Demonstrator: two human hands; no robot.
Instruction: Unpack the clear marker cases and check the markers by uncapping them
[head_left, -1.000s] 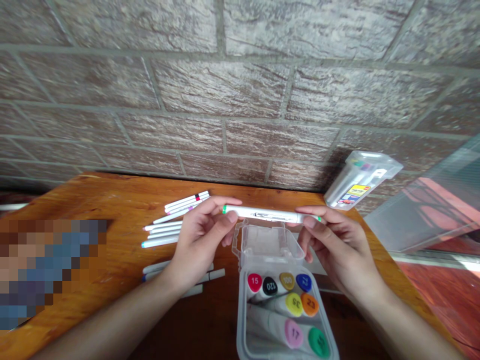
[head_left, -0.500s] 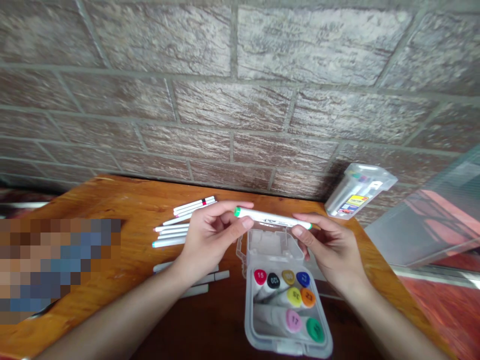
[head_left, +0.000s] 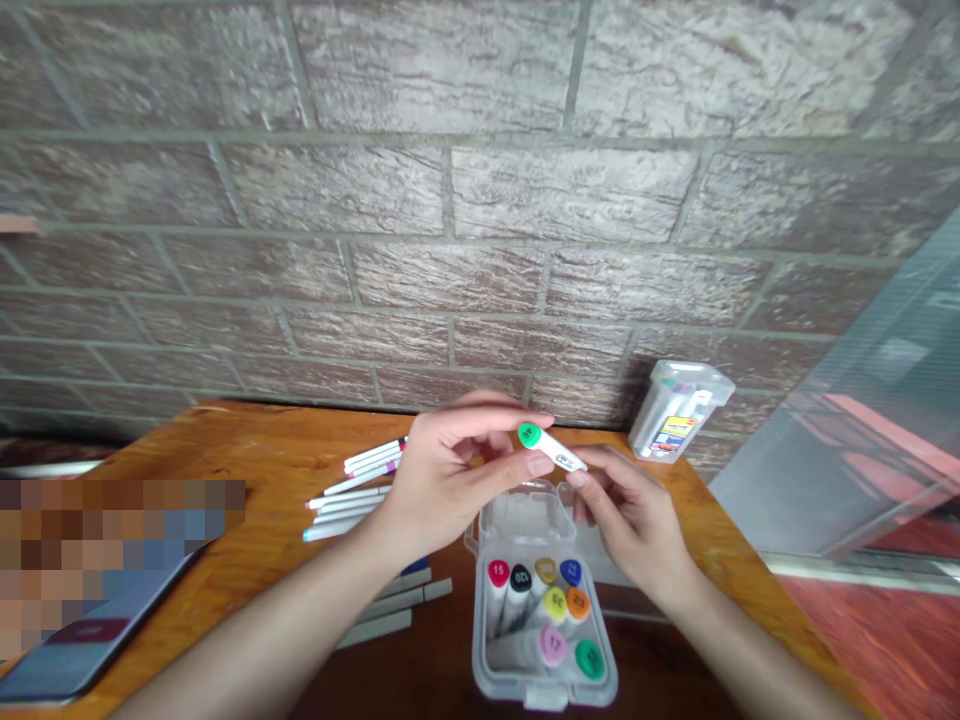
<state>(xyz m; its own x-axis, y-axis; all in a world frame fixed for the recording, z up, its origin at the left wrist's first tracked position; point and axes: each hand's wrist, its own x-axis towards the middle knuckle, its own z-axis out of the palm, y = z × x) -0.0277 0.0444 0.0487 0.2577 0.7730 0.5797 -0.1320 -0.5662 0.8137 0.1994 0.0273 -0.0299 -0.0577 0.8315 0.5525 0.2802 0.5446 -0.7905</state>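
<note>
A white marker with a green end numbered 46 is held up between my two hands. My left hand pinches it near the green end with thumb and index finger. At its other end, the thumb and fingers of my right hand grip the barrel. Below stands an open clear plastic case, its lid tilted back toward the wall. Several markers stand or lean inside, with red, black, ochre, blue, yellow, orange, green and pink caps; the pink marker lies slanted.
Several white markers lie left of my left hand, and grey ones lie under that forearm. A lidded clear container with markers stands at the back right by the brick wall. A phone lies at left, partly pixelated.
The marker has turned from lying crosswise to pointing its green numbered end toward me. My hands have come closer together, and the view has shifted slightly.
</note>
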